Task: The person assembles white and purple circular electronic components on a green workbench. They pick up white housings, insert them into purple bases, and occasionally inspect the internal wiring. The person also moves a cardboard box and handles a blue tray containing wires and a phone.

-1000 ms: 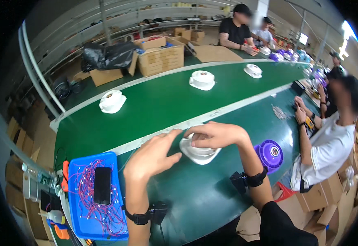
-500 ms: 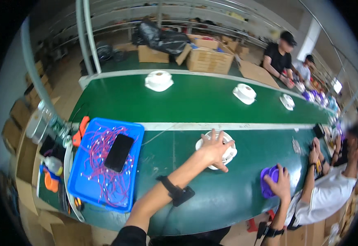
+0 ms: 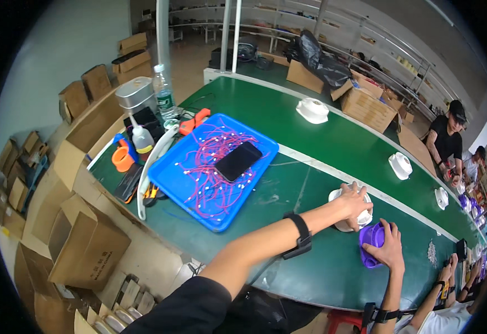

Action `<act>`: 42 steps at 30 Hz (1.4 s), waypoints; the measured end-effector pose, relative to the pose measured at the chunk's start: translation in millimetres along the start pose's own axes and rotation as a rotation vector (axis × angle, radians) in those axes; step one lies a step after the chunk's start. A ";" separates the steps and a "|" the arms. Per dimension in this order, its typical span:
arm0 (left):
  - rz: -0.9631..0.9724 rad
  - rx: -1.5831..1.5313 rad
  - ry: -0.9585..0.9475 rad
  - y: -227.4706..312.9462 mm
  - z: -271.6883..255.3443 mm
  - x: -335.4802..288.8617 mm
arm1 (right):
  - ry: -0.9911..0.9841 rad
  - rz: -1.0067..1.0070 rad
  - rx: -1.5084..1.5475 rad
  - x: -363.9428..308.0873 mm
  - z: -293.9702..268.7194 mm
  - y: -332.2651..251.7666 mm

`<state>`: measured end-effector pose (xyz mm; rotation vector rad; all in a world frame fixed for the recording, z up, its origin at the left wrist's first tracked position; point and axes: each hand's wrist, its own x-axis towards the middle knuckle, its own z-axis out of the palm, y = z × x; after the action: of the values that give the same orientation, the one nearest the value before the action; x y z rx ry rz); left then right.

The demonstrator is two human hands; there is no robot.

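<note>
The long green counter point(image 3: 310, 133) runs from near left to far right, with white round housings spaced along its far lane and cardboard boxes stacked around the room. Since a moment ago the view has swung left, bringing a blue tray point(image 3: 199, 209) of pink wires, with a black phone point(image 3: 238, 161) on top, fully into sight. The hands have parted: the left hand point(image 3: 354, 203) now lies spread over the white round housing point(image 3: 344, 225) at the counter's near right, fingers curled on it, while the right hand point(image 3: 387, 249) grips the purple cap point(image 3: 370, 236) just beside it. The two parts sit close, seemingly ready for joining.
</note>
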<state>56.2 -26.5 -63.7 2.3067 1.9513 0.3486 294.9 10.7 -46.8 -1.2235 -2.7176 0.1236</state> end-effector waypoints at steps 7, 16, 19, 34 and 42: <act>-0.198 0.020 0.008 5.6 -6.9 4.2 | -0.115 0.009 -0.008 6.8 -12.8 1.1; -0.007 0.230 -0.026 -7.0 -57.9 72.4 | 0.071 0.008 0.022 1.2 4.8 4.0; -0.116 -0.248 0.027 -127.2 -110.1 87.4 | 0.070 0.054 0.001 -5.6 -2.5 4.7; -0.550 -0.099 0.225 -291.9 -121.1 -82.1 | -0.138 0.038 -0.038 15.8 -21.3 -26.2; -0.779 -1.275 0.249 -50.0 -199.7 -313.5 | -0.260 -0.385 -0.352 37.7 1.0 3.0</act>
<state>-87.1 -339.9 84.5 0.7002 1.6686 1.2939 272.3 40.9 -44.0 -0.7663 -3.2489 -0.2713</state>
